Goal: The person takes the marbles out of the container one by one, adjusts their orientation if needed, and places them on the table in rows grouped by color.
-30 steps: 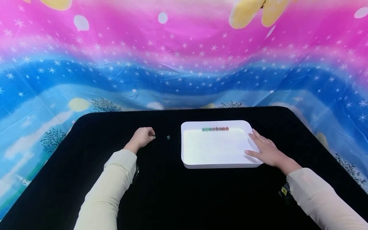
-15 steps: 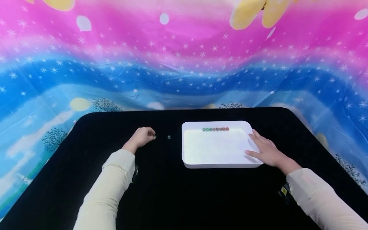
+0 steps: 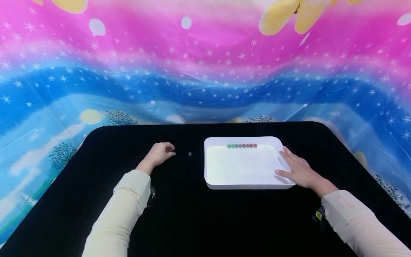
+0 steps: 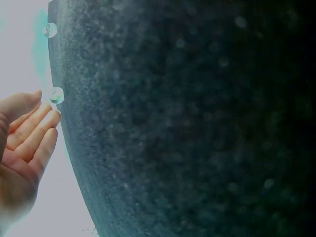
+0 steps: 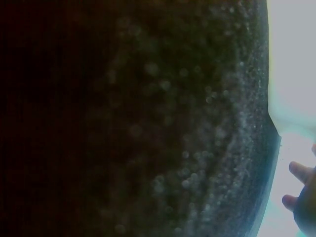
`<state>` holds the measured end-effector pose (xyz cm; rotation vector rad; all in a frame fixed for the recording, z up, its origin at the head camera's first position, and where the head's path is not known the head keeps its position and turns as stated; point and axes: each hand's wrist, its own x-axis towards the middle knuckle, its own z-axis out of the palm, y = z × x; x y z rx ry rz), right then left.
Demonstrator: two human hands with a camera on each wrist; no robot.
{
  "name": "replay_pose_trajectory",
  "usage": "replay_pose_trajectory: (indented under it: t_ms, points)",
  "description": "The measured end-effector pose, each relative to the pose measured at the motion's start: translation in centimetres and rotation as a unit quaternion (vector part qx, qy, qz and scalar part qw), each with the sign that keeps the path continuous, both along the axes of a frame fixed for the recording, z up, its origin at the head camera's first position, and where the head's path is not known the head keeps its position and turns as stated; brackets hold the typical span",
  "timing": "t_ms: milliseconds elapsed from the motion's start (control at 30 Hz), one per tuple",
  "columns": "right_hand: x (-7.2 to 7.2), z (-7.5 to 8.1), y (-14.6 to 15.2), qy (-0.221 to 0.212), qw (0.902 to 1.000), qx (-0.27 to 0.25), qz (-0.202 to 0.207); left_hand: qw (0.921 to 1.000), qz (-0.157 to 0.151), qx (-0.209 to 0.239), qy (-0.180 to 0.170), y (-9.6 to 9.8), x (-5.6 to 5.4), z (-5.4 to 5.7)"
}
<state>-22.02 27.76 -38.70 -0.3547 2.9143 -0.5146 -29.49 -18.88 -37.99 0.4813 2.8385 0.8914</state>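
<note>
My left hand is low over the black table, fingertips at a small clear glass marble. In the left wrist view the thumb lies a little apart from this marble, and the other fingers reach its lower edge. A second clear marble sits between that hand and the white tray. Inside the tray, several green and reddish marbles form a row along the far wall. My right hand rests on the tray's right rim with fingers spread; the right wrist view catches only some fingertips.
A black cloth covers the table. Behind its far edge hangs a colourful printed curtain with snowflakes and trees. The tray's raised walls stand between the loose marbles and the row.
The marble at my left fingertips looked green a second ago and now appears clear and pale. Both hands, the tray and the row stay in place; the head view shifts slightly.
</note>
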Motion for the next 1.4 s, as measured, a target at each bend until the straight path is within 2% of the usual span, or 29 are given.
replay_pose_trajectory:
  t_ms: [367,633,1000,1200,1400]
  points:
    - [0.2,0.0,0.2,0.004,1.0,-0.003,-0.001,0.9985,0.016,0.05,0.011,-0.3,0.7,0.8]
    - [0.2,0.4,0.3,0.009,0.9998,0.015,0.006,0.9973,0.013,0.073,0.0,-0.2,1.3,1.1]
    - [0.1,0.2,0.4,0.006,0.9999,0.008,0.005,0.994,-0.009,0.109,0.0,1.6,2.0,1.7]
    - [-0.1,0.1,0.4,0.007,0.9999,0.01,0.006,0.9931,-0.02,0.115,0.003,2.7,2.1,1.5]
    - [-0.1,0.0,0.2,0.006,0.9998,0.013,0.013,0.9913,-0.017,0.131,0.007,3.7,2.2,1.3]
